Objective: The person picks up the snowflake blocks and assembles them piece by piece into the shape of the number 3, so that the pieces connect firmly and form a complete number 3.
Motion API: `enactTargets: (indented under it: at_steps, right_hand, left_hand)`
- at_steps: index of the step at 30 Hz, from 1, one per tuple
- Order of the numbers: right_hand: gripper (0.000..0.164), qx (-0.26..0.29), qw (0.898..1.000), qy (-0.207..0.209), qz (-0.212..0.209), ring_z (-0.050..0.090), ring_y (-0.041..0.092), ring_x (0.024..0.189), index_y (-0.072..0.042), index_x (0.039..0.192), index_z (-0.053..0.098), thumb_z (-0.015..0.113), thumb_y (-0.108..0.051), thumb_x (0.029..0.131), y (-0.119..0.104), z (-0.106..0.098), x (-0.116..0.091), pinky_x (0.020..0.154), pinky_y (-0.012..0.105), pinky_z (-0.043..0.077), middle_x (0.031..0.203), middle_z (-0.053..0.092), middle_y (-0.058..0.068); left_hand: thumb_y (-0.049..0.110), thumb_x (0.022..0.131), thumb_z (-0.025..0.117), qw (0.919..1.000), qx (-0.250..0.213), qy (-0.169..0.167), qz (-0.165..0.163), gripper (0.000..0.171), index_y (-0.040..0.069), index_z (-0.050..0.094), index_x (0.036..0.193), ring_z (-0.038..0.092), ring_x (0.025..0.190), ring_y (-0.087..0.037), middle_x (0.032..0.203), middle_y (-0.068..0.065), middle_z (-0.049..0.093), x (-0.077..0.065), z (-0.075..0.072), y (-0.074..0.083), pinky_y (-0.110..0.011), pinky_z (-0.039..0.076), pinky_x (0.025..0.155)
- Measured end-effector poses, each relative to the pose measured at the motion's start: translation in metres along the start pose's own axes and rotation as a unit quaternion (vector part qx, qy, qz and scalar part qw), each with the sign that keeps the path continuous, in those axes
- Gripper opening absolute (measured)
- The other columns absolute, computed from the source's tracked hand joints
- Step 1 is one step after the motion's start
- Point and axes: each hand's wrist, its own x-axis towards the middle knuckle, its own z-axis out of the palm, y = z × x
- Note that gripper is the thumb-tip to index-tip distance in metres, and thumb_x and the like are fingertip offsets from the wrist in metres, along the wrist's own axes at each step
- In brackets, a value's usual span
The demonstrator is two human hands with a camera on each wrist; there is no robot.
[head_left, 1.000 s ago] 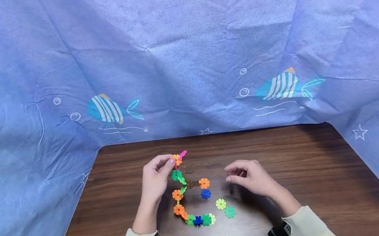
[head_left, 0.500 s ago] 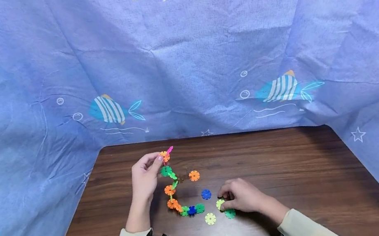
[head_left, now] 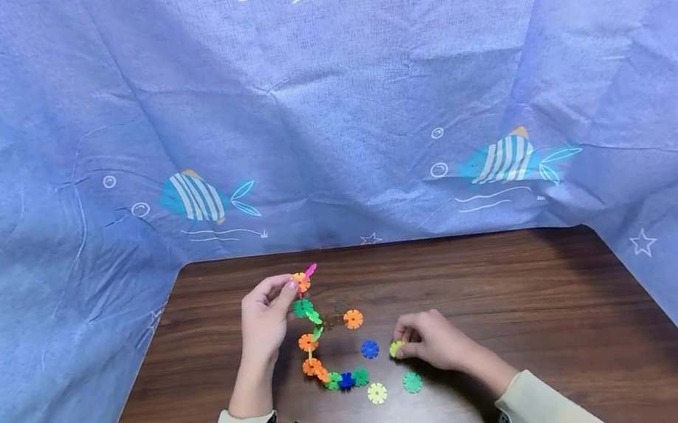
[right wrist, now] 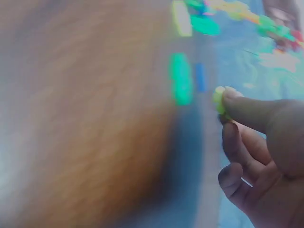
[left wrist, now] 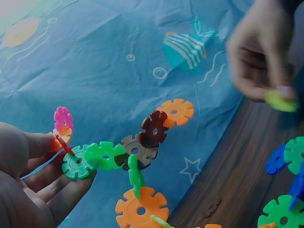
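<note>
My left hand (head_left: pixel 265 319) pinches an orange interlocking disc (head_left: pixel 301 282) near the top of a chain of notched plastic discs. A pink disc (left wrist: pixel 63 118) sticks up at that end. From there the chain runs down through green and orange discs to a blue disc (head_left: pixel 346 381) and a green end disc (head_left: pixel 361 377). A side branch of brown discs (left wrist: pixel 155 129) ends in an orange disc (left wrist: pixel 176 112). My right hand (head_left: pixel 436 342) pinches a yellow-green disc (head_left: pixel 396 348) between thumb and fingertips, raised over the table.
Loose on the brown wooden table (head_left: pixel 529 299) lie a blue disc (head_left: pixel 370 349), a pale yellow disc (head_left: pixel 377 393) and a green disc (head_left: pixel 412 382). A blue fish-printed cloth (head_left: pixel 326 131) hangs behind the table and along both sides.
My right hand has reached down to the loose discs, taken the yellow-green disc and lifted it. My left hand has shifted the chain slightly left, showing the pale yellow disc apart from it.
</note>
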Motion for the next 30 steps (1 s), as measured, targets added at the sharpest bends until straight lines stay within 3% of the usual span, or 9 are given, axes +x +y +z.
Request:
enactTargets:
  at_steps: [4,7,9,13,16,24,30]
  right_hand:
    - [0.014,0.078,0.990,0.118,-0.004,0.065,0.006,0.072,-0.013,0.097,0.075,0.082,-0.009,0.086,-0.014,-0.014,0.003,0.067,0.026,0.057,0.085,0.074,-0.004]
    - [0.016,0.147,0.969,0.199,-0.027,0.067,0.008,0.075,-0.008,0.103,0.076,0.080,-0.005,0.088,-0.027,-0.021,0.008,0.067,0.026,0.056,0.089,0.076,0.006]
    - [0.014,0.189,0.954,0.230,-0.045,0.068,0.008,0.077,-0.004,0.103,0.076,0.078,-0.003,0.089,-0.036,-0.023,0.012,0.068,0.024,0.057,0.090,0.076,0.011]
    - [0.010,0.269,0.927,0.255,-0.062,0.067,0.008,0.079,0.002,0.099,0.072,0.077,0.000,0.090,-0.050,-0.023,0.019,0.067,0.023,0.057,0.093,0.075,0.010]
    - [0.011,0.301,0.914,0.265,-0.055,0.065,0.008,0.073,0.005,0.099,0.071,0.076,0.003,0.089,-0.055,-0.021,0.021,0.061,0.023,0.055,0.090,0.073,0.002]
    - [0.015,0.307,0.901,0.302,-0.047,0.064,0.009,0.064,0.005,0.101,0.071,0.078,0.000,0.089,-0.066,-0.020,0.024,0.054,0.027,0.054,0.079,0.072,-0.004]
    - [0.015,0.314,0.895,0.314,-0.046,0.060,0.008,0.063,0.005,0.100,0.072,0.080,0.000,0.087,-0.068,-0.018,0.029,0.055,0.021,0.049,0.078,0.071,-0.003]
  left_hand:
    - [0.004,0.098,0.068,0.9996,0.002,-0.023,0.014,0.019,-0.008,0.071,0.112,0.070,0.074,-0.008,0.088,-0.003,0.076,-0.001,0.008,-0.002,-0.023,0.058,0.062]
    - [0.005,0.098,0.069,0.9987,0.016,-0.040,0.028,0.018,-0.006,0.072,0.111,0.069,0.074,-0.008,0.089,-0.004,0.075,-0.004,0.013,-0.002,-0.023,0.058,0.065]
    - [0.006,0.098,0.070,0.9980,0.025,-0.047,0.034,0.018,-0.006,0.073,0.111,0.067,0.073,-0.009,0.089,-0.005,0.075,-0.007,0.016,-0.002,-0.024,0.057,0.065]
    - [0.006,0.097,0.070,0.9968,0.036,-0.057,0.042,0.017,-0.005,0.073,0.110,0.067,0.076,-0.007,0.091,-0.006,0.075,-0.014,0.024,-0.002,-0.024,0.057,0.068]
    - [0.006,0.097,0.071,0.9959,0.037,-0.068,0.048,0.017,-0.005,0.074,0.109,0.068,0.079,-0.007,0.092,-0.010,0.076,-0.019,0.029,-0.004,-0.023,0.058,0.070]
    - [0.012,0.097,0.073,0.9893,0.071,-0.105,0.072,0.016,0.002,0.076,0.108,0.064,0.075,-0.010,0.094,-0.017,0.075,-0.022,0.036,-0.001,-0.024,0.054,0.065]
    - [0.016,0.097,0.073,0.9874,0.084,-0.114,0.070,0.017,0.004,0.077,0.107,0.061,0.070,-0.013,0.090,-0.015,0.074,-0.023,0.037,-0.001,-0.023,0.050,0.061]
